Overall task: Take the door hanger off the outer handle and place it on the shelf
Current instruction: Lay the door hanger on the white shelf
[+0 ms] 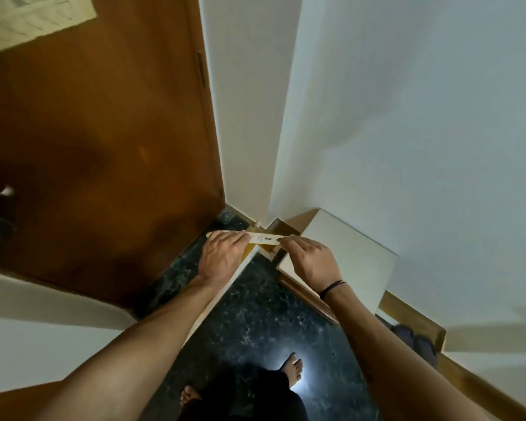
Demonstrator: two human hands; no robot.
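This looks like the entrance corner of a home or a rented room, seen from above by a person who stands barefoot (292,366) on a dark, speckled stone floor (255,317). A brown wooden door (97,141) with a sheet of printed paper (28,19) fixed on it meets plain white walls (407,117) with a wooden skirting board (480,387) along the bottom. In the corner stands a low white shelf (346,256), and beside it a pair of dark slippers (413,338) lies on the floor, as in a lived-in place.
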